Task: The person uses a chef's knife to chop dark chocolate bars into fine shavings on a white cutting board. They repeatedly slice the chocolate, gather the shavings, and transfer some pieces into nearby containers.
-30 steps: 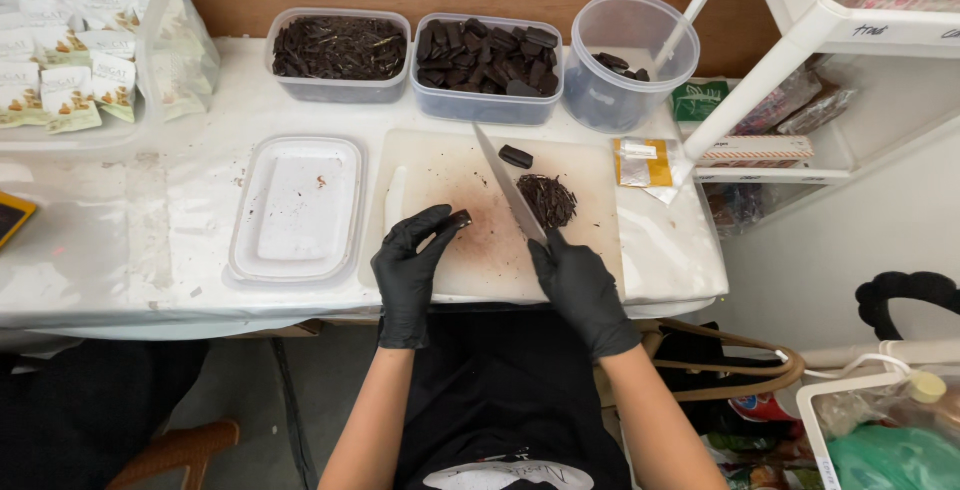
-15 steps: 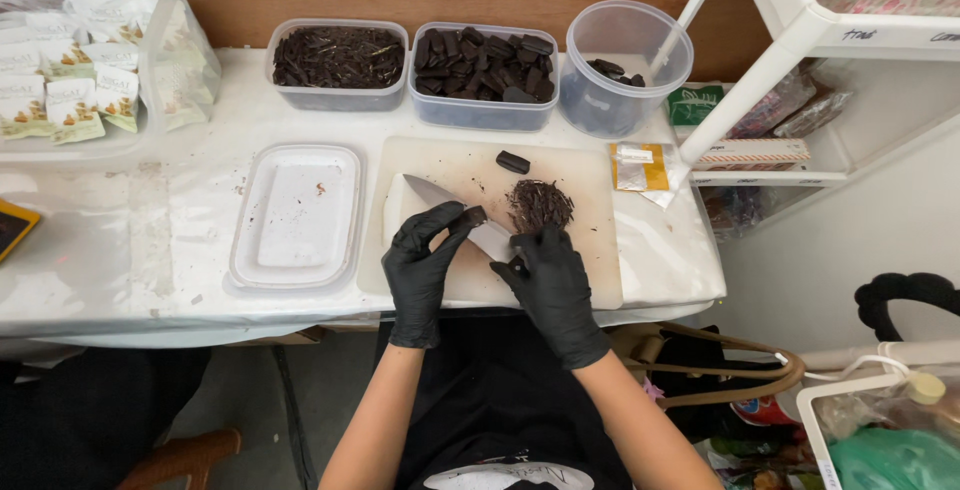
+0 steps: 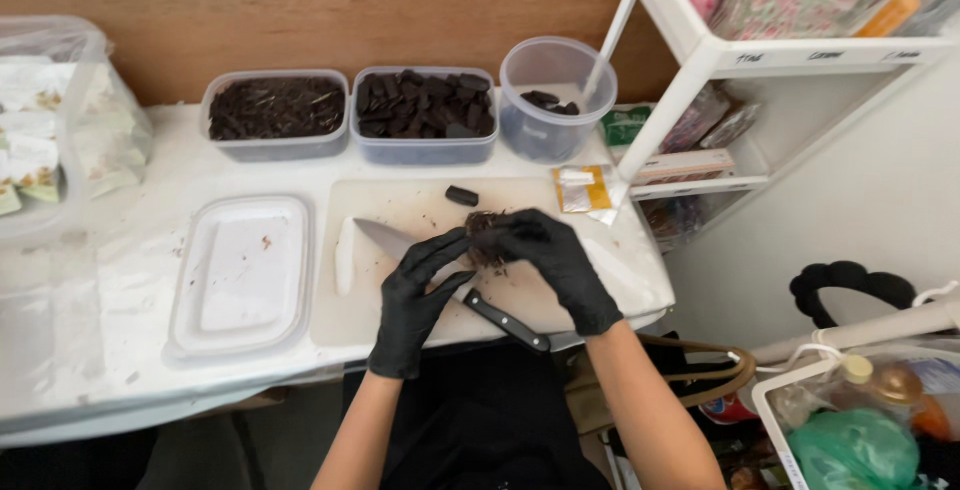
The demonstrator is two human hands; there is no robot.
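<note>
Both my hands wear black gloves over a white cutting board [image 3: 400, 310]. My right hand [image 3: 552, 258] is cupped around a small pile of chopped dark pieces [image 3: 482, 222] at the board's middle. Beside the pile, my left hand [image 3: 418, 295] has its fingers spread, their tips touching it, and holds nothing. A kitchen knife [image 3: 382, 239] lies flat on the board under my hands, blade pointing left, black handle toward me. One whole dark chunk [image 3: 461, 196] rests near the board's far edge.
At the back stand a tub of dark shreds [image 3: 275, 110], a tub of dark chunks [image 3: 425, 110] and a round tub [image 3: 556, 90]. A clear shallow container [image 3: 240, 275] lies left of the board. A small packet [image 3: 585, 188] and a white shelf unit [image 3: 700, 155] are to the right.
My right hand has laid the knife flat on the board and let go of it. Both hands have moved together around the chopped pile.
</note>
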